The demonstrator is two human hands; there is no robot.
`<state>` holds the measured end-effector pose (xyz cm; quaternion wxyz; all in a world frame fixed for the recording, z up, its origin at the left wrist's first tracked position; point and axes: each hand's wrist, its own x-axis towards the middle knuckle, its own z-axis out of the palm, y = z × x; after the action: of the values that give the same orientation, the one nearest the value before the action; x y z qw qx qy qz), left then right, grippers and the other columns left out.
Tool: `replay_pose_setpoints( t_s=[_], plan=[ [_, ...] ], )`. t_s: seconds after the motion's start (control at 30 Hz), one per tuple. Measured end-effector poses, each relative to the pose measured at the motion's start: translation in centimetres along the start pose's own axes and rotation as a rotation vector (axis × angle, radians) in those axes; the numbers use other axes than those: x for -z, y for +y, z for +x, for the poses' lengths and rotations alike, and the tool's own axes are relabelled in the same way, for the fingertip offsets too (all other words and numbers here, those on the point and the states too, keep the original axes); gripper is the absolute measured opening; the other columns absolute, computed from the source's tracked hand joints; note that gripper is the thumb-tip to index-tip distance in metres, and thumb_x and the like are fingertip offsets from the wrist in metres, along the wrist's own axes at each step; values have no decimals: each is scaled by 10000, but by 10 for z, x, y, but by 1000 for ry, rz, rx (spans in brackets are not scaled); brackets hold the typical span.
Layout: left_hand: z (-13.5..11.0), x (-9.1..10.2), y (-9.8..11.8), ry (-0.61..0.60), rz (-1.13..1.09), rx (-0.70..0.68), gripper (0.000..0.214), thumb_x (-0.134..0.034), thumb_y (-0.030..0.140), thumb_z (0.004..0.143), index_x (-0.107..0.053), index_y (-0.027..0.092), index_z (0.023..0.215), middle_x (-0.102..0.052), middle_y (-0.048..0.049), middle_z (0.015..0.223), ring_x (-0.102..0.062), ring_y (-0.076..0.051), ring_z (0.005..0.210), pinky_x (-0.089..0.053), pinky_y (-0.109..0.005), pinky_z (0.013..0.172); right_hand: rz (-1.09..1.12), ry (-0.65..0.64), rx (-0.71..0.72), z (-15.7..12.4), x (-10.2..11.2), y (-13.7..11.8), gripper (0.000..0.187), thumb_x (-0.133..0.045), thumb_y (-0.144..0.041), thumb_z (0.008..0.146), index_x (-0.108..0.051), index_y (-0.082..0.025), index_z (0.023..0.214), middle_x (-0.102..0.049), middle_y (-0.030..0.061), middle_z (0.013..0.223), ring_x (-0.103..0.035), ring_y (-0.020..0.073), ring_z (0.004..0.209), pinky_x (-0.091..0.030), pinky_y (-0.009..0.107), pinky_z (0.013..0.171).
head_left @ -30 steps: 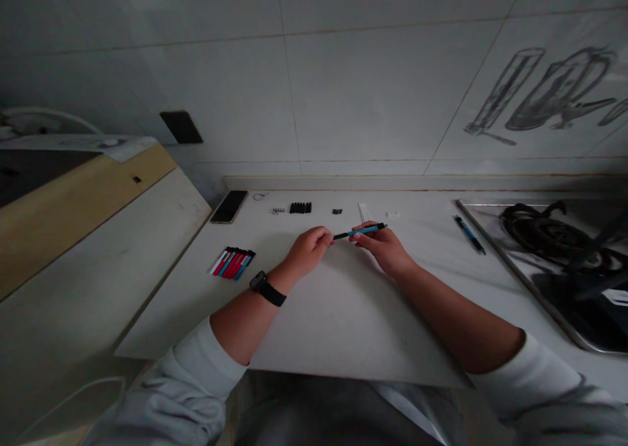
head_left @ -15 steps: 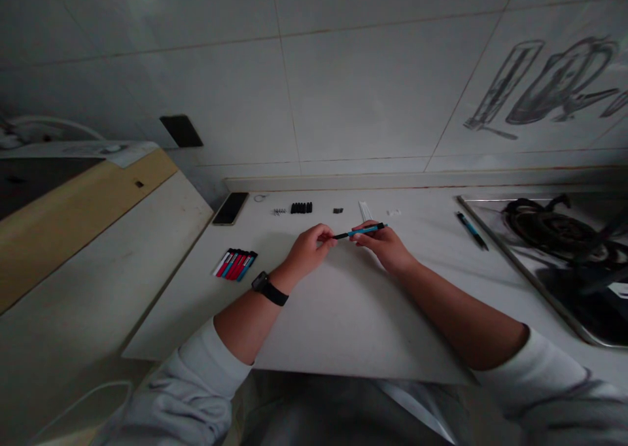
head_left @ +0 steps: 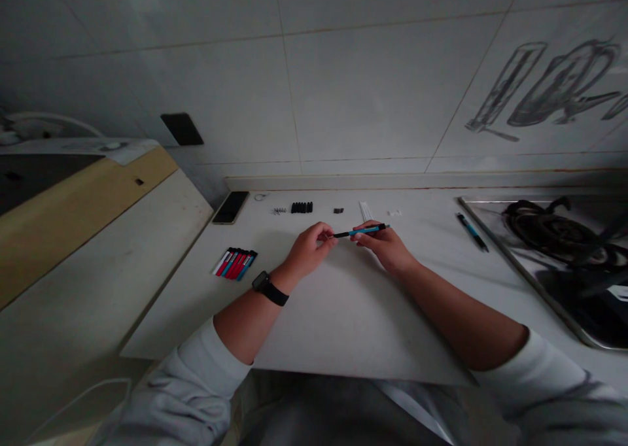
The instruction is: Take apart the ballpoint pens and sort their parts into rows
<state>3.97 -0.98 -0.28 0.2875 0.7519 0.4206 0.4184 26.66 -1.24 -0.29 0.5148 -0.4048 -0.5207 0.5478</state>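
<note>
Both my hands hold one blue pen (head_left: pixel 362 231) above the white counter (head_left: pixel 343 302). My left hand (head_left: pixel 310 250), with a black watch on its wrist, pinches the pen's black tip end. My right hand (head_left: pixel 385 246) grips the blue barrel, fingers curled round it. The pen lies almost level, pointing left.
A row of red and blue pens (head_left: pixel 235 263) lies at the left. At the back are a phone (head_left: pixel 230 207), small springs (head_left: pixel 279 210), black pen parts (head_left: pixel 301 207), white refills (head_left: pixel 364 210). Another blue pen (head_left: pixel 471 231) lies beside the gas stove (head_left: pixel 559 250).
Hardly anything: my hands stay on the pen, and the left fingers have shifted slightly at its tip. The view has moved a little.
</note>
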Motion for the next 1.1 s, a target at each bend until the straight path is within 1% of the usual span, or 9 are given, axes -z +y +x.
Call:
replay_pose_setpoints(
  t_s=[0.17,0.27,0.33,0.4,0.6,0.73,0.8,0.97,1.1],
  plan=[
    [-1,1,1,-110,-12,41,371,-402,418,1067,-662,189,933,-721,-47,907,-667,-171,865,-516,-309,831,-12,-5,-7,0,1,0,401,-895,-457,689,-734,-189,941,-721,36,800,-621,168,747,-458,324,712],
    [-1,0,0,-96,37,18,289,-507,386,1029,-649,189,871,-703,-26,864,-652,-164,838,-509,-305,834,-12,-7,-3,0,1,1,404,-901,-445,679,-731,-183,936,-716,34,790,-616,165,744,-448,319,707],
    [-1,-1,-1,-32,15,-2,159,-641,353,956,-647,194,962,-704,-25,925,-657,-162,870,-514,-299,850,-9,-6,-2,1,0,1,406,-903,-440,673,-730,-182,934,-717,35,796,-615,164,747,-447,318,709],
    [-1,-1,-1,-2,-26,-10,242,-720,352,901,-640,201,1072,-708,-40,1016,-665,-163,905,-522,-298,863,-3,-5,-4,1,0,1,409,-906,-445,664,-728,-184,924,-714,33,790,-612,165,743,-448,318,705],
    [0,1,1,-95,33,-4,342,-436,397,1058,-657,185,907,-701,-51,906,-650,-182,876,-504,-320,831,3,-2,-17,0,-1,-2,426,-918,-451,638,-729,-184,910,-715,36,790,-611,167,743,-460,325,713],
    [0,-1,0,-49,6,-2,144,-647,333,952,-625,195,987,-697,-33,962,-650,-170,892,-504,-303,843,-7,-4,-11,-1,-1,-2,414,-913,-437,653,-735,-174,919,-711,35,789,-606,161,742,-448,317,707],
    [-1,-2,0,-38,-26,-2,234,-719,346,902,-619,200,1056,-698,-40,1024,-654,-169,908,-510,-302,854,-3,-6,-8,-1,-1,-3,404,-914,-429,654,-733,-174,910,-707,32,788,-603,159,742,-448,317,710],
    [-1,0,1,-112,14,21,352,-406,403,1069,-664,190,961,-705,-47,911,-646,-178,859,-499,-316,814,-25,-21,-8,-1,-1,-3,394,-909,-431,659,-737,-177,907,-699,29,783,-596,158,733,-447,319,706],
    [1,1,1,-81,56,6,235,-538,374,1014,-662,191,936,-702,-36,899,-642,-178,854,-495,-312,822,-26,-22,-9,-1,-1,-4,392,-912,-429,654,-745,-183,908,-704,32,796,-605,161,744,-447,321,714]
  ],
)
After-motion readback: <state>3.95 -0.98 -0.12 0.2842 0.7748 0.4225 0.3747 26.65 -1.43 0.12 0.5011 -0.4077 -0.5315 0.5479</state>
